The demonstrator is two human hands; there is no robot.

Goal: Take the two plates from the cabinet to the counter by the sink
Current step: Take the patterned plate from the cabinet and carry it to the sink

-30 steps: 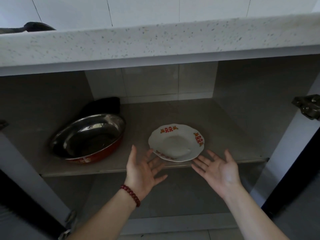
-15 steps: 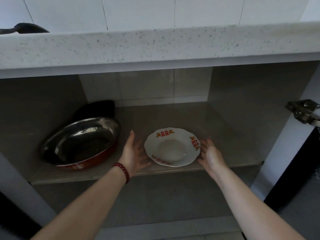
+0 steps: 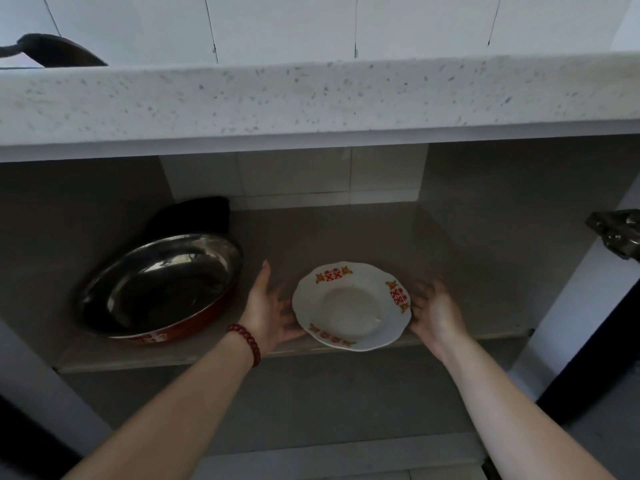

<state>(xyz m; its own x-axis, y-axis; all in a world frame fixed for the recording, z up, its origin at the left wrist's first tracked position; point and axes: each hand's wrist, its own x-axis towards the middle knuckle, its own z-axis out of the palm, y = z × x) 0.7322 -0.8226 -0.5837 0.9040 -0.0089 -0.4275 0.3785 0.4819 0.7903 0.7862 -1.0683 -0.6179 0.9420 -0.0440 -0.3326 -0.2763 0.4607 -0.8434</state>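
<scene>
Head view: the white scallop-edged ceramic plate with red and orange emblems (image 3: 351,306) sits at the front of the grey cabinet shelf (image 3: 346,233), its near rim overhanging the shelf edge. Only one plate outline is distinguishable; whether a second plate is stacked beneath it cannot be told.

The left hand (image 3: 270,306) is at the plate's left rim, fingers spread and curling under the edge. The right hand (image 3: 433,310) is at the right rim, fingers loosely curled around it. Contact appears to be made on both sides, but a firm clamp is not confirmed: the right fingers are blurred, and whether the plate is lifted off the shelf cannot be told.

Hazards, as judged from this position:

- Slip. Glazed ceramic is smooth. A lift begun before both hands are seated under the rim may let the plate tip forward off the shelf edge.
- Stack separation. If two plates are stacked and only the upper rim is gripped, the lower one may slide or remain behind.
- Overhead strike. The speckled white stone counter (image 3: 311,95) projects over the opening. Raising the plate before it is drawn fully clear may knock its rim against the underside.
- Side contact. The round steel basin with a red outer wall (image 3: 159,289) lies just beside the left hand; a wide elbow swing may jolt it.
- The metal door hinge (image 3: 614,233) projects at the right of the opening and may catch the right forearm.
</scene>
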